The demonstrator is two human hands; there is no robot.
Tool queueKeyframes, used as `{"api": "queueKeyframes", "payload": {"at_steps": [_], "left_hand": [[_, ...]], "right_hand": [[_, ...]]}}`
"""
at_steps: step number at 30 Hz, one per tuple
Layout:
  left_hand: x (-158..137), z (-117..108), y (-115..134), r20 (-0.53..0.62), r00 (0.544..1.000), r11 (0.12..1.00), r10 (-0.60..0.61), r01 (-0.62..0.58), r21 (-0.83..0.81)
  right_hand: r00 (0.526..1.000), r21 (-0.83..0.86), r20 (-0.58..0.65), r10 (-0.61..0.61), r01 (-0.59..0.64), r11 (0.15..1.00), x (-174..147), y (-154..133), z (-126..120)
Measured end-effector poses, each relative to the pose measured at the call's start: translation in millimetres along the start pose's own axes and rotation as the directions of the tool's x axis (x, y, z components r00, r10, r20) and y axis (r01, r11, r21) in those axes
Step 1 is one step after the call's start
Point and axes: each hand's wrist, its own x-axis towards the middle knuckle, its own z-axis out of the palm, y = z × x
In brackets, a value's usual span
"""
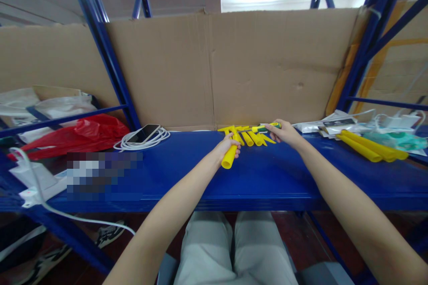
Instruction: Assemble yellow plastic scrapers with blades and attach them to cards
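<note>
My left hand (pixel 228 146) is closed around a yellow tube (pixel 228 160), whose open end points toward me. In my right hand (pixel 281 133) is a screwdriver (pixel 261 128) with a yellow and green handle, its thin shaft pointing left toward the far end of the tube. Where the tip lies against the tube is too small to tell. Behind and between the hands, several more yellow tubes (pixel 256 139) and cut yellow pieces (pixel 269 139) lie on the blue shelf (pixel 187 169).
A cardboard panel (pixel 167 71) closes off the back. To the left are a phone (pixel 144 134) on a coiled white cable (pixel 162 137), a red plastic bag (pixel 90 133) and a power strip (pixel 43 191). More yellow tubes (pixel 364 147) and plastic packets (pixel 339 124) lie at right.
</note>
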Motion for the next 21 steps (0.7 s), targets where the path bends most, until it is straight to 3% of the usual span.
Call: {"api": "queueKeyframes", "payload": {"at_steps": [3,10,18,21], "left_hand": [[-0.9,0.8,0.7,0.022,1.0,1.0,0.013,-0.013,0.0],[3.7,-2.2,-2.0,0.015,1.0,1.0,0.024,-0.024,-0.009],[3.5,-1.7,-2.5,0.04,0.999,1.0,0.025,-0.024,-0.018],[3.4,-1.2,-2.8,0.056,0.998,1.0,0.018,-0.018,-0.014]], "right_hand": [[0.998,-0.069,-0.031,0.062,-0.064,0.996,1.7,-0.1,-0.6],[0.998,0.106,0.026,0.057,-0.059,0.993,-1.8,-3.1,1.4],[0.997,-0.044,-0.063,0.05,-0.053,0.998,-0.9,-4.3,0.0],[0.993,-0.025,-0.089,0.076,-0.078,0.997,-0.2,-3.8,0.1]]}}
